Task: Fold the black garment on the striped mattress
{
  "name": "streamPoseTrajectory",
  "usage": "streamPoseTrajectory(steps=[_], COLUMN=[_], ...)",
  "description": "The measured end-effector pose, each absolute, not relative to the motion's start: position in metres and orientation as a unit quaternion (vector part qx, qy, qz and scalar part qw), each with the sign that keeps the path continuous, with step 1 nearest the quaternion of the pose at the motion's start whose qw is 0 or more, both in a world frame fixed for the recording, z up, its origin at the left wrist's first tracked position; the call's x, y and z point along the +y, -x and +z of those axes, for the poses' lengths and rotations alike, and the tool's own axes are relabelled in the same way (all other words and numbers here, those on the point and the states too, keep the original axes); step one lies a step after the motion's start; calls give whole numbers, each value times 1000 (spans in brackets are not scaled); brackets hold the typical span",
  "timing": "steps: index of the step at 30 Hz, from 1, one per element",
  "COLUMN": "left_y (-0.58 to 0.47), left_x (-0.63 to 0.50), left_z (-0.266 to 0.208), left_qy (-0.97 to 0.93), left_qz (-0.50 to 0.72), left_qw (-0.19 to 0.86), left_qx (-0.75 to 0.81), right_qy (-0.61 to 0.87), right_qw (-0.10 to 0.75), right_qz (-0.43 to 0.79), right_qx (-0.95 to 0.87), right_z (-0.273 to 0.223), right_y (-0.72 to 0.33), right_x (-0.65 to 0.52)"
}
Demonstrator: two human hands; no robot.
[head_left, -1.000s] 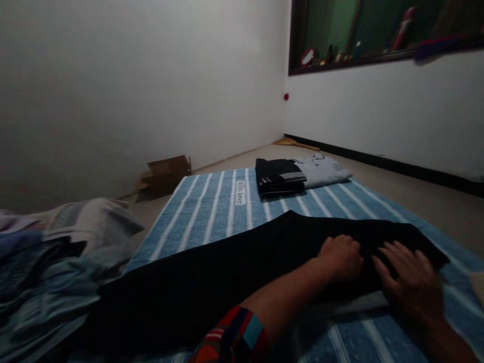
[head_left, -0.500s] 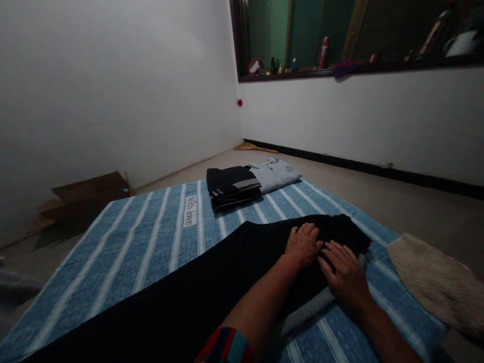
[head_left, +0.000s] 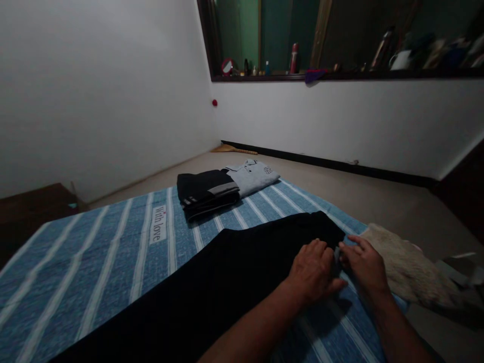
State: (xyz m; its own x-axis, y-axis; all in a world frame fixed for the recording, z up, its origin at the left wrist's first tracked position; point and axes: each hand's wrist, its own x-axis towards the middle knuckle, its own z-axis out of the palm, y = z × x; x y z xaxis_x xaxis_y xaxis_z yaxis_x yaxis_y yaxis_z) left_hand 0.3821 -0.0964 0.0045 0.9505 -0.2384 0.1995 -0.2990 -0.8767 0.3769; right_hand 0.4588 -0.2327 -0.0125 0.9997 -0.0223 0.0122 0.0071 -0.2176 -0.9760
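Garments on a floor mat
Folded clothes (head_left: 206, 193) lie behind the spread trousers (head_left: 227, 272) on the mat (head_left: 94, 262); a rug (head_left: 404, 267) lies right

Dim indoor scene, strong vignetting at corners. White wall (head_left: 94, 91) brightest, evenly lit. Black garment (head_left: 227, 272) lacks detail. Wide-angle distortion bends edges; window ledge (head_left: 340, 75) items soft, noisy.

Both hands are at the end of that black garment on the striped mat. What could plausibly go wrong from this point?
The left hand and right hand work only the far edge of the black garment; its long near part lies unheld and could bunch or skew. That edge sits close to the mat's border and the pale rug, so it might slide off. The dim light could hide wrinkles.
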Motion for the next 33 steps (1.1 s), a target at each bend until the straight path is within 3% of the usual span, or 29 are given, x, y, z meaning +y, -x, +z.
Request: streamPoseTrajectory(steps=[4,8,12,16,19,24,27,30,33], left_y=[-381,-388,-396,-402,-405,-406,-407,-409,-410], left_x=[-101,-100,-93,-77,-64,-54,-52,-47,-41], left_z=[-7,-12,-9,-1,1,-4,-8,-11,-16], left_qy=[-969,-957,-897,-760,-681,-655,-641,-624,-585], left_qz=[71,83,120,117,116,131,151,166,167], left_qw=[197,263,425,627,697,721,732,746,776], left_qx=[-130,-88,-30,126,192,186,174,167,166], right_qy=[717,643,603,620,719,821,827,843,848], right_qw=[695,761,792,780,694,407,288,257,297], right_qz=[33,70,82,78,20,-125,-159,-191,-199], right_qx=[37,43,34,33,-29,-381,-455,-433,-391], right_z=[-8,-4,-6,-12,-17,-27,-40,-54,-61], right_y=[-460,-461,-461,-458,-451,-428,-419,-419,-426], right_x=[-228,-225,-227,-228,-225,-214,-209,-210,-215])
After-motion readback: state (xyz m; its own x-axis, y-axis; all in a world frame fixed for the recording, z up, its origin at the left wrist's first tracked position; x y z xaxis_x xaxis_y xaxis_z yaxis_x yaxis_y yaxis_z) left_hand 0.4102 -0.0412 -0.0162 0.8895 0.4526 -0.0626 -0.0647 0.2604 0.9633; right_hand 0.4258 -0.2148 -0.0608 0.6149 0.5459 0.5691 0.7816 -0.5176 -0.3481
